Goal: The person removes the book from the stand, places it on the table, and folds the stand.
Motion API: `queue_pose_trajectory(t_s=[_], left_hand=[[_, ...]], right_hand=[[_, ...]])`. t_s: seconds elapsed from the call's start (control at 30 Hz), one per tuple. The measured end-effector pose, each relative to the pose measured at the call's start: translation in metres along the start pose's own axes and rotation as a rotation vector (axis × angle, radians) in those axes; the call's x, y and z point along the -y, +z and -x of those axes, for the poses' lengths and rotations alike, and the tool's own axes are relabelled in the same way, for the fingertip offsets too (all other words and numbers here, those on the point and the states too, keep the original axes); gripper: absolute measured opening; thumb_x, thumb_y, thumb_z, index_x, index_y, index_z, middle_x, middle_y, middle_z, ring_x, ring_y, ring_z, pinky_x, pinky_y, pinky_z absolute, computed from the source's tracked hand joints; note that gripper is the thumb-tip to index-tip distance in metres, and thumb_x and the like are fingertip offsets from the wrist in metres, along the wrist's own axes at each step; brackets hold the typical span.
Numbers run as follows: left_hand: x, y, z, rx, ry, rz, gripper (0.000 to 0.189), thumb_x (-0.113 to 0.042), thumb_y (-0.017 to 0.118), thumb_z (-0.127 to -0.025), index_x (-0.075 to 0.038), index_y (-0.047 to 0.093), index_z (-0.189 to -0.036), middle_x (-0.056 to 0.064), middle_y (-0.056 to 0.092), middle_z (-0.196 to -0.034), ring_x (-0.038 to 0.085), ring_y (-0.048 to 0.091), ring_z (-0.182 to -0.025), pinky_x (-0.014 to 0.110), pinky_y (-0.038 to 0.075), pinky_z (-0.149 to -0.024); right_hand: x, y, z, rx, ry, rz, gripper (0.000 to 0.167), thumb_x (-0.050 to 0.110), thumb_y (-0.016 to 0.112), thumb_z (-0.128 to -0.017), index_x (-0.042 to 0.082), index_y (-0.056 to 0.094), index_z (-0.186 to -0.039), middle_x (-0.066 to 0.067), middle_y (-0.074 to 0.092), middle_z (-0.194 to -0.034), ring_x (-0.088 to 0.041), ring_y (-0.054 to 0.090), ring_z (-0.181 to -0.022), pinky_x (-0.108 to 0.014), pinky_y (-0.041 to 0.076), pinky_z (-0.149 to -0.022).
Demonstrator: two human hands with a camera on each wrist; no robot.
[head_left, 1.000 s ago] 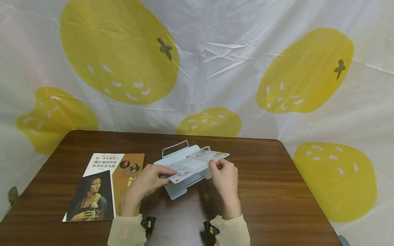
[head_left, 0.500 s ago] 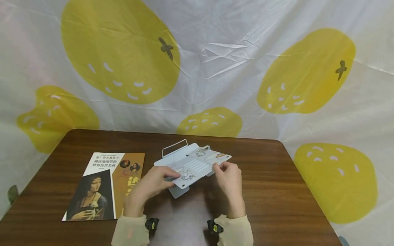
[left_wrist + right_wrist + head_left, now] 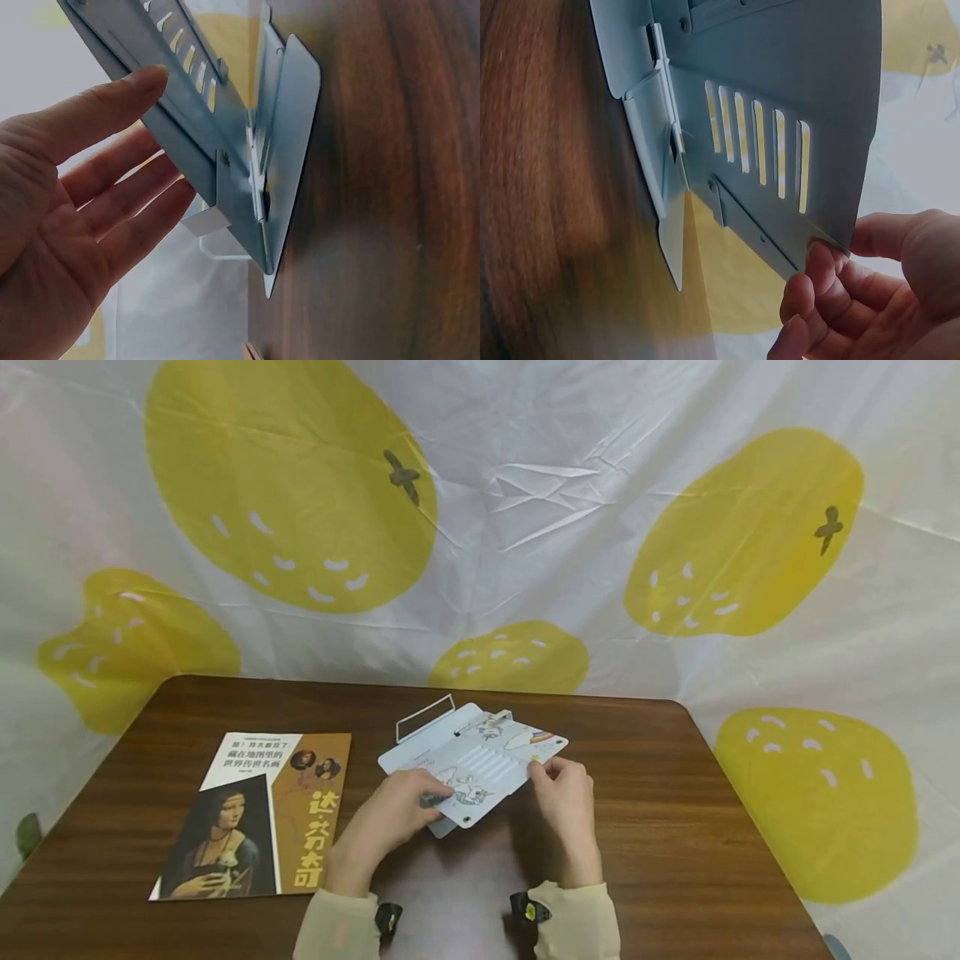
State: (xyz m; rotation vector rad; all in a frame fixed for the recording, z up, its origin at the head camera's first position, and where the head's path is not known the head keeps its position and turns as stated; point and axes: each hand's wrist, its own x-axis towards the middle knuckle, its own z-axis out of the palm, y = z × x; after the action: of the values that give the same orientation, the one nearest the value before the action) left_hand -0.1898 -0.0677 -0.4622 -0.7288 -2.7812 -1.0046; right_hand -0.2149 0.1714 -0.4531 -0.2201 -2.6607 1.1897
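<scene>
A white metal book stand [image 3: 491, 768] with unicorns, a rainbow and a row of slots on its panel stands at the middle of the table. My left hand [image 3: 386, 818] holds the panel's near left edge, thumb on the printed side in the head view. At the panel's right corner, my right hand [image 3: 564, 802] pinches the edge between thumb and fingers. Both wrist views show the grey slotted panel [image 3: 772, 90] at an angle to the hinged base plate [image 3: 289, 142], which sits low by the wood. A thin white wire frame [image 3: 425, 718] sticks up behind the stand.
On the left of the brown wooden table [image 3: 675, 843] lies a book [image 3: 232, 835] with a portrait on its cover. Behind the table's far edge hangs a white cloth [image 3: 525, 543] printed with yellow fruit.
The printed panel has tilted to show more of its face to the head camera and covers more of the base. Both hands have moved slightly right with it, keeping their grip.
</scene>
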Motion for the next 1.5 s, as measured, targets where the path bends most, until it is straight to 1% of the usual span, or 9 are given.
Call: queue_pose_trajectory(t_s=[0.17, 0.37, 0.53, 0.6, 0.77, 0.83, 1.0, 1.3, 1.5], left_hand=[[-0.002, 0.004, -0.001, -0.007, 0.031, -0.038, 0.024, 0.000, 0.080, -0.074, -0.004, 0.077, -0.097, 0.007, 0.071, -0.091, 0.023, 0.066, -0.086, 0.038, 0.053, -0.079], [-0.007, 0.011, -0.002, 0.012, 0.011, -0.034, 0.021, -0.003, 0.082, -0.074, -0.004, 0.076, -0.095, 0.007, 0.070, -0.091, 0.024, 0.065, -0.087, 0.041, 0.051, -0.081], [-0.008, 0.018, -0.004, 0.026, 0.004, -0.071, 0.023, -0.004, 0.083, -0.073, -0.005, 0.076, -0.095, 0.006, 0.069, -0.091, 0.024, 0.064, -0.087, 0.041, 0.051, -0.081], [-0.008, 0.020, -0.004, 0.028, 0.011, -0.090, 0.023, -0.005, 0.084, -0.073, -0.005, 0.076, -0.094, 0.006, 0.068, -0.091, 0.023, 0.064, -0.086, 0.040, 0.051, -0.082], [-0.008, 0.023, -0.005, 0.027, 0.030, -0.103, 0.022, -0.005, 0.084, -0.072, -0.005, 0.075, -0.092, 0.005, 0.067, -0.089, 0.023, 0.063, -0.084, 0.040, 0.051, -0.080], [-0.008, 0.024, -0.006, 0.033, 0.022, -0.100, 0.022, -0.005, 0.084, -0.073, -0.005, 0.075, -0.093, 0.005, 0.067, -0.089, 0.023, 0.063, -0.085, 0.040, 0.051, -0.081], [-0.009, 0.024, -0.004, 0.042, -0.004, -0.100, 0.023, -0.006, 0.084, -0.073, -0.005, 0.076, -0.095, 0.005, 0.066, -0.090, 0.023, 0.063, -0.087, 0.039, 0.051, -0.082], [-0.011, 0.027, -0.004, 0.044, -0.014, -0.100, 0.023, -0.004, 0.083, -0.073, -0.004, 0.076, -0.095, 0.006, 0.066, -0.091, 0.024, 0.063, -0.087, 0.040, 0.051, -0.083], [-0.012, 0.031, -0.005, 0.066, -0.027, -0.105, 0.024, -0.002, 0.082, -0.074, -0.003, 0.075, -0.097, 0.007, 0.066, -0.092, 0.026, 0.063, -0.090, 0.041, 0.050, -0.084]], right_hand=[[-0.006, 0.001, -0.002, 0.012, 0.008, 0.004, 0.025, 0.017, 0.062, -0.086, 0.003, 0.067, -0.066, 0.003, 0.054, -0.054, -0.020, 0.048, -0.058, -0.033, 0.039, -0.055], [-0.016, 0.003, -0.006, 0.016, 0.027, 0.021, 0.027, 0.018, 0.062, -0.086, 0.006, 0.064, -0.062, 0.002, 0.052, -0.054, -0.022, 0.048, -0.061, -0.033, 0.038, -0.056], [-0.022, 0.004, -0.007, 0.023, 0.047, 0.027, 0.030, 0.018, 0.062, -0.087, 0.008, 0.062, -0.059, 0.002, 0.050, -0.053, -0.024, 0.048, -0.062, -0.034, 0.037, -0.056], [-0.024, 0.005, -0.007, 0.026, 0.053, 0.030, 0.030, 0.019, 0.062, -0.087, 0.008, 0.061, -0.059, 0.002, 0.050, -0.053, -0.024, 0.048, -0.062, -0.034, 0.037, -0.055], [-0.027, 0.005, -0.008, 0.039, 0.072, 0.035, 0.031, 0.020, 0.062, -0.089, 0.007, 0.062, -0.060, 0.000, 0.050, -0.054, -0.024, 0.048, -0.061, -0.034, 0.037, -0.055], [-0.028, 0.005, -0.008, 0.049, 0.079, 0.040, 0.031, 0.021, 0.062, -0.089, 0.006, 0.063, -0.062, 0.000, 0.050, -0.055, -0.024, 0.049, -0.062, -0.034, 0.037, -0.055], [-0.033, 0.007, -0.009, 0.065, 0.078, 0.052, 0.033, 0.022, 0.062, -0.090, 0.007, 0.061, -0.061, 0.000, 0.050, -0.055, -0.024, 0.049, -0.063, -0.034, 0.037, -0.056], [-0.037, 0.008, -0.008, 0.078, 0.075, 0.060, 0.034, 0.020, 0.062, -0.090, 0.008, 0.060, -0.058, 0.000, 0.051, -0.055, -0.023, 0.049, -0.062, -0.033, 0.037, -0.055], [-0.041, 0.008, -0.007, 0.102, 0.085, 0.071, 0.034, 0.020, 0.061, -0.091, 0.008, 0.059, -0.059, 0.000, 0.054, -0.054, -0.021, 0.051, -0.059, -0.033, 0.039, -0.054]])
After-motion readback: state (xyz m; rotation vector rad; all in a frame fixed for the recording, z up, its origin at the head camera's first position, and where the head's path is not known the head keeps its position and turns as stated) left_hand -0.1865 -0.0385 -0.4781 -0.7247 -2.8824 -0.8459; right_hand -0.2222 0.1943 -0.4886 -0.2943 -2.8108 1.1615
